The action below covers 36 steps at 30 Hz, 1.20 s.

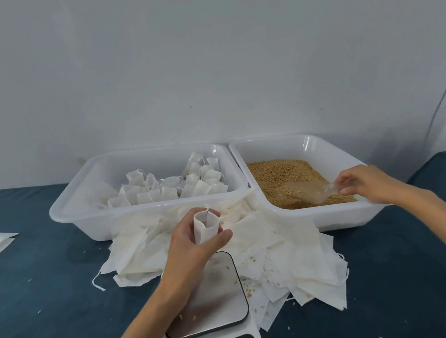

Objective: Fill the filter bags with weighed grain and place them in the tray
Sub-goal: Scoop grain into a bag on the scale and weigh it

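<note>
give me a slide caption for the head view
Left hand holds an open filter bag above the scale while the right hand scoops grain.

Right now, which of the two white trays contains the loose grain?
The right-hand tray, where the right hand holds a clear scoop in the brown grain. The left-hand tray holds only filled filter bags.

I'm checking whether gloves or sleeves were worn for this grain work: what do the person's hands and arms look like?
Both are bare. The left hand and the right hand wear no gloves, and no rings, watch or bands show. Both forearms are uncovered up to the picture's edge, so no sleeve is in view; whether one starts higher up cannot be told.
</note>
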Tool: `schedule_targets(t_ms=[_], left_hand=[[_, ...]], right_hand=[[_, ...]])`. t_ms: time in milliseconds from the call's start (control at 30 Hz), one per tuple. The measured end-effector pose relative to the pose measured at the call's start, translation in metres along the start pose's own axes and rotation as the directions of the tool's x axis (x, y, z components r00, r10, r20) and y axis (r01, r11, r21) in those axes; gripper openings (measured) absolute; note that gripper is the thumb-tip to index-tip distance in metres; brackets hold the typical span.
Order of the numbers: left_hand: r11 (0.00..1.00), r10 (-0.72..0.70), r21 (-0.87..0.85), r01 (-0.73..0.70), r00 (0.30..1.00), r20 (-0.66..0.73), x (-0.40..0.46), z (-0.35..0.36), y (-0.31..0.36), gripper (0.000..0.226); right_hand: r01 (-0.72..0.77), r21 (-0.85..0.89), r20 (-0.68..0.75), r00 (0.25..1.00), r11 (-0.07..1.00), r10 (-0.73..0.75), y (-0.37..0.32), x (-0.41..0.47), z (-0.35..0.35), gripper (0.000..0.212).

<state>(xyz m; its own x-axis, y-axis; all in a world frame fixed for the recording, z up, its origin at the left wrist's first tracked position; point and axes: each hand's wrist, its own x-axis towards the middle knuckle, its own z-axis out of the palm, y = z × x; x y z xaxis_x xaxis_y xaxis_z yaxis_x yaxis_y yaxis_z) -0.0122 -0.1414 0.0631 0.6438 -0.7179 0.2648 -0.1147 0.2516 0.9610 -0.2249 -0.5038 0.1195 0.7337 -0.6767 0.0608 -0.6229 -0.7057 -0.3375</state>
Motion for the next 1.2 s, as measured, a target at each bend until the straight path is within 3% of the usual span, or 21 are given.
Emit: schedule_targets(t_ms=[200, 500, 700, 900, 1200], left_hand=[[1.0, 0.007, 0.031, -0.008, 1.0, 0.017, -0.001, 0.0, -0.001, 0.033], [0.999, 0.012, 0.044, -0.014, 0.999, 0.049, -0.003, 0.002, 0.001, 0.035], [0.995, 0.001, 0.095, -0.006, 0.999, 0.05, -0.003, 0.001, -0.002, 0.028], [0.997, 0.002, 0.071, -0.006, 0.998, 0.062, -0.003, 0.002, -0.003, 0.029], [0.996, -0.004, 0.09, -0.001, 0.998, 0.061, -0.003, 0.005, -0.005, 0.029]], right_hand=[[0.055, 0.083, -0.018, 0.998, 0.995, -0.053, -0.017, -0.01, 0.001, 0.016], [0.339, 0.241, -0.064, 0.941, 0.91, -0.333, -0.086, -0.035, -0.004, 0.02], [0.484, 0.14, -0.081, 0.875, 0.864, -0.478, -0.133, -0.048, -0.006, 0.025], [0.601, -0.085, -0.09, 0.79, 0.795, -0.607, -0.152, -0.052, -0.016, 0.025], [0.619, -0.27, -0.111, 0.741, 0.738, -0.662, -0.169, -0.059, -0.022, 0.026]])
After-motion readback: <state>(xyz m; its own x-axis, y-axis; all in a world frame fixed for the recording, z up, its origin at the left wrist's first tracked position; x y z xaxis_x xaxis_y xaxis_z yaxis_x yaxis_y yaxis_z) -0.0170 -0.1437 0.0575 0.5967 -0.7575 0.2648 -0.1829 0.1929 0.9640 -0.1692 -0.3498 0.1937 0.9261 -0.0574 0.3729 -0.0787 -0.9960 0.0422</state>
